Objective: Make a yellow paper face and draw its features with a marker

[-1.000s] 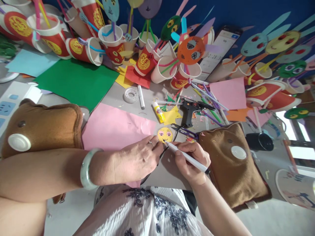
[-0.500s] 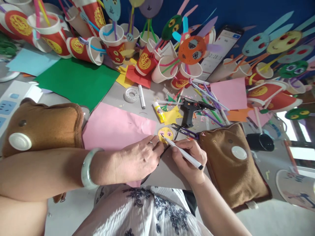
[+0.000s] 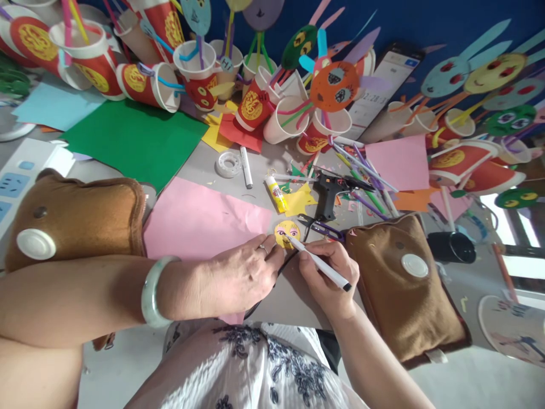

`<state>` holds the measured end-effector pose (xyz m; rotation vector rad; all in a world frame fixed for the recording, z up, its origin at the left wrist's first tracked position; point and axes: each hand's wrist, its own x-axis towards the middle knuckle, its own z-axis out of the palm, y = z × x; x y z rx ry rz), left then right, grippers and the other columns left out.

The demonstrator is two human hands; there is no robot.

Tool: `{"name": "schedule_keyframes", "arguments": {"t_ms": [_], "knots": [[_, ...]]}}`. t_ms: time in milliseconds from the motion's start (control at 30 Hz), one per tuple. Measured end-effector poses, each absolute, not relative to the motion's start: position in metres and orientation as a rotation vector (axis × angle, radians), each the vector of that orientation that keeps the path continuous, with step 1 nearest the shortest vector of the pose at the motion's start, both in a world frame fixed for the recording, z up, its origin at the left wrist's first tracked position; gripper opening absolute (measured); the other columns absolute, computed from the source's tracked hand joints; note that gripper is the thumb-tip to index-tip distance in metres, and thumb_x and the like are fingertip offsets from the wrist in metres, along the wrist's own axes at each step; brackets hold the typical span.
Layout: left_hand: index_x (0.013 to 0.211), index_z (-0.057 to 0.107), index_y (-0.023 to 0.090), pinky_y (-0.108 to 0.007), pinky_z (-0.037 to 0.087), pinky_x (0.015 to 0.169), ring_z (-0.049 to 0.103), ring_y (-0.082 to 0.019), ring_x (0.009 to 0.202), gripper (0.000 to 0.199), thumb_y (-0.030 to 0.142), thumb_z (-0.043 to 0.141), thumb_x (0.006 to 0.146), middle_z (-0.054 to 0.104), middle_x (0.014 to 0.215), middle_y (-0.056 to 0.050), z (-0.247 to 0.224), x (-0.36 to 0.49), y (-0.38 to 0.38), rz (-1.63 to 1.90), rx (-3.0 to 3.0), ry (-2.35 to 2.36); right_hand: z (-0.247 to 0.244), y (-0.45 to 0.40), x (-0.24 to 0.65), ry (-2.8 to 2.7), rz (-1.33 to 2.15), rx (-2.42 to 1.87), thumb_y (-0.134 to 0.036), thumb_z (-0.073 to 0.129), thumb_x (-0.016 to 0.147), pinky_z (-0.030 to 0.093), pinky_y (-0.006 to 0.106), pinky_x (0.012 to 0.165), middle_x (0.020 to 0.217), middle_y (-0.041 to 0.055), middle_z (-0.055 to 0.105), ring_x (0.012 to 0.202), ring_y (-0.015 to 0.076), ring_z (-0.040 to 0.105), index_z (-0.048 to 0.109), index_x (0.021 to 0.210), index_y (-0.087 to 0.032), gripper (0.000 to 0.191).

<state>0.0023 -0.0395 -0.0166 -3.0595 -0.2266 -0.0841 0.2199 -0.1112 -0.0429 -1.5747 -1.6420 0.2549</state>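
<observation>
A small round yellow paper face [image 3: 286, 232] with drawn eyes, hair lines and a mouth lies on the grey table, right of a large pink sheet [image 3: 204, 218]. My left hand [image 3: 242, 275], with a ring and a pale bangle at the wrist, presses its fingertips on the lower left edge of the face. My right hand [image 3: 330, 275] is closed around a white marker [image 3: 326, 270], whose tip is at the face. A black cable runs between my hands.
Beyond my hands lie a glue stick [image 3: 276, 194], a black glue gun [image 3: 327, 193], scissors [image 3: 321, 227] and tape [image 3: 229, 163]. Brown cushions [image 3: 80, 221] flank both sides. Decorated paper cups [image 3: 196, 74] line the back, with a phone [image 3: 389, 85] among them.
The marker's tip has shifted slightly over the face, and a mouth line shows more clearly. My left hand stays in the same place.
</observation>
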Motion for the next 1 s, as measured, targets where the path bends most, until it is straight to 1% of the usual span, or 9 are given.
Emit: {"name": "schedule_keyframes", "arguments": {"t_ms": [100, 200, 433, 667, 867, 1000], "knots": [[0.130, 0.063, 0.002, -0.049, 0.041, 0.115, 0.055, -0.037, 0.129, 0.057, 0.037, 0.067, 0.086, 0.058, 0.134, -0.022, -0.0145, 0.0023, -0.0384, -0.048, -3.101, -0.172, -0.0437, -0.1114, 0.2198, -1.639, 0.258, -1.565, -0.018, 0.072, 0.086, 0.057, 0.026, 0.058, 0.081, 0.0000, 0.076, 0.065, 0.0160, 0.073, 0.061, 0.090, -0.024, 0.013], [0.132, 0.061, 0.000, -0.049, 0.041, 0.115, 0.056, -0.035, 0.127, 0.059, 0.038, 0.065, 0.086, 0.058, 0.133, -0.023, -0.0144, 0.0022, -0.0376, -0.053, -3.100, -0.177, -0.0436, -0.1114, 0.2198, -1.644, 0.251, -1.562, -0.017, 0.072, 0.086, 0.057, 0.026, 0.058, 0.082, -0.0003, 0.077, 0.065, 0.0157, 0.073, 0.061, 0.089, -0.024, 0.013], [0.132, 0.065, 0.009, -0.048, 0.043, 0.114, 0.058, -0.033, 0.126, 0.054, 0.036, 0.063, 0.085, 0.060, 0.131, -0.018, -0.0206, 0.0033, -0.0385, -0.103, -3.043, -0.197, -0.0426, -0.1116, 0.2190, -1.638, 0.257, -1.570, -0.016, 0.072, 0.086, 0.056, 0.024, 0.059, 0.084, -0.0004, 0.077, 0.065, 0.0145, 0.072, 0.062, 0.090, -0.023, 0.013], [0.130, 0.067, 0.010, -0.047, 0.045, 0.113, 0.059, -0.031, 0.124, 0.047, 0.030, 0.054, 0.089, 0.062, 0.129, -0.017, -0.0190, 0.0036, -0.0386, -0.125, -3.033, -0.196, -0.0439, -0.1117, 0.2200, -1.647, 0.245, -1.566, -0.017, 0.071, 0.087, 0.054, 0.023, 0.058, 0.081, -0.0011, 0.075, 0.063, 0.0134, 0.070, 0.061, 0.090, -0.024, 0.013], [0.130, 0.066, 0.010, -0.046, 0.044, 0.112, 0.060, -0.031, 0.121, 0.046, 0.028, 0.056, 0.088, 0.063, 0.128, -0.017, -0.0190, 0.0034, -0.0382, -0.125, -3.036, -0.202, -0.0448, -0.1120, 0.2200, -1.646, 0.243, -1.556, -0.017, 0.071, 0.088, 0.054, 0.024, 0.057, 0.081, -0.0009, 0.075, 0.063, 0.0135, 0.070, 0.060, 0.090, -0.023, 0.013], [0.130, 0.066, 0.009, -0.047, 0.043, 0.113, 0.060, -0.032, 0.122, 0.049, 0.032, 0.059, 0.086, 0.061, 0.132, -0.018, -0.0193, 0.0037, -0.0378, -0.140, -3.056, -0.203, -0.0439, -0.1117, 0.2194, -1.658, 0.252, -1.553, -0.017, 0.070, 0.088, 0.053, 0.024, 0.056, 0.078, -0.0021, 0.073, 0.062, 0.0136, 0.069, 0.060, 0.090, -0.024, 0.013]]}}
